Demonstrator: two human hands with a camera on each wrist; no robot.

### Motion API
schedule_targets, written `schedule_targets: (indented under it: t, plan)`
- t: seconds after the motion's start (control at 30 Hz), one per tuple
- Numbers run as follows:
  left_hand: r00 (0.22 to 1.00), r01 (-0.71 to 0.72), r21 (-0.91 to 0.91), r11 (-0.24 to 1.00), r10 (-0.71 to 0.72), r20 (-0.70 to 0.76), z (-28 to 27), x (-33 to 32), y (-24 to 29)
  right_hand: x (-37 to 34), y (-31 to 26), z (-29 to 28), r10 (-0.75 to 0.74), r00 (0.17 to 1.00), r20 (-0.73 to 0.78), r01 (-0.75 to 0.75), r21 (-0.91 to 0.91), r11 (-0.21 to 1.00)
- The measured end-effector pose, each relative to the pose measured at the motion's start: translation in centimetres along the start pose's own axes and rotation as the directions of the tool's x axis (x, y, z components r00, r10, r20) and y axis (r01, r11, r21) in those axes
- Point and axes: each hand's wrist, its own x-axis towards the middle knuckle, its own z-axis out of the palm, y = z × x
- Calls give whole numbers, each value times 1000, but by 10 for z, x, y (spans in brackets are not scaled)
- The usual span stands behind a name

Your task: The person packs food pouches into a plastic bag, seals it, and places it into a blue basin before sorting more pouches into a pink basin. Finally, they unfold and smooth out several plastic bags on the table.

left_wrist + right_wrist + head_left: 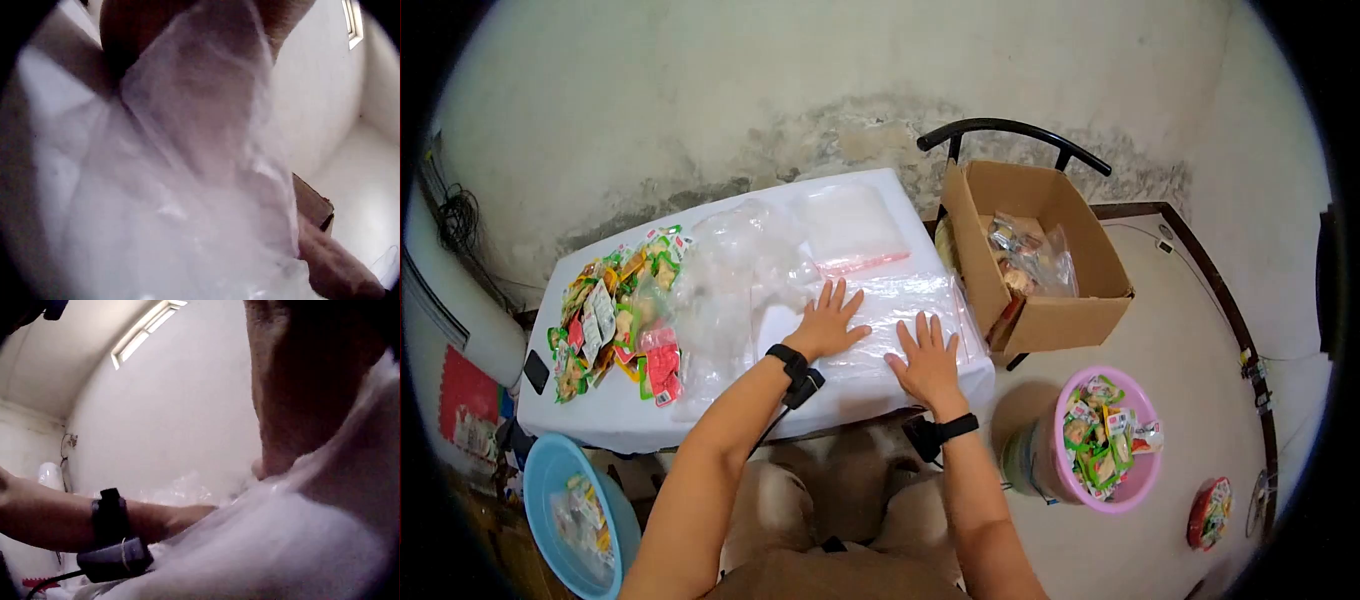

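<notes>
stained wall (820,80), black chair (1000,124), window (142,337) (high, seemingly)

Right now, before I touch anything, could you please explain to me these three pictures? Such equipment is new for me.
There is no robot: a person uses two bare hands. The wide picture comes from a camera on the head; each other picture, from a camera on one wrist. On the white table lie clear plastic, a heap of colourful packets and a black phone. The left hand and right hand lie open on the plastic, gripping nothing. Nearby are a cardboard box, a pink basin and a blue basin.
</notes>
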Motion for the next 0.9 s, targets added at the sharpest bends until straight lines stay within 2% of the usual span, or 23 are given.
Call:
schedule_targets:
  t: [0.03,0.1,0.17,0.2,0.3,0.43,0.57,0.63,0.67,0.7,0.73,0.77,0.8,0.83,0.87,0.9]
  plan:
    - [1000,-4,20,1000,4,-16,-2,-4,5,-5,-1,5,-20,1000,16,19,67,998]
    - [999,0,45,999,1,-39,-6,-12,14,-3,-1,8,-21,1000,6,21,71,997]
    - [966,-230,71,971,236,-102,-3,-26,28,-3,-1,6,1,999,41,-4,69,998]
    - [962,-258,54,965,262,-73,0,-33,34,-4,1,5,-6,999,41,3,73,997]
    - [975,-219,33,975,219,-20,13,-54,22,-1,-2,2,41,991,131,-55,103,993]
    - [995,-73,37,997,76,-71,9,-88,-1,-1,-2,-2,34,990,137,-51,123,991]
    - [988,-14,-33,999,9,-152,2,-119,-12,1,-4,-5,61,984,165,-86,147,985]
    - [938,-88,-433,897,-72,-339,-10,-132,-12,2,-9,-5,99,983,151,-122,149,981]
    - [937,-84,-431,899,-76,-340,-17,-139,-12,3,-11,-5,143,980,138,-163,148,975]
    - [870,-82,-464,882,-164,-466,-26,-147,-10,4,-14,-6,138,981,136,-159,150,976]
    - [777,-86,-497,863,-254,-576,-34,-154,-8,4,-17,-8,125,992,36,-129,173,976]
    - [774,-81,-497,864,-260,-577,-40,-163,-10,4,-21,-10,111,992,-63,-97,195,976]
    - [637,18,-293,956,-237,-733,-45,-171,-12,4,-24,-14,104,993,-61,-90,198,976]
    - [490,157,-93,983,-160,-857,-50,-177,-12,4,-27,-18,78,989,-125,-45,250,967]
    - [487,167,-95,981,-166,-858,-56,-181,-12,5,-30,-22,55,980,-189,4,300,954]
    - [416,232,-122,965,-212,-885,-66,-183,-12,5,-34,-24,47,982,-184,12,306,952]
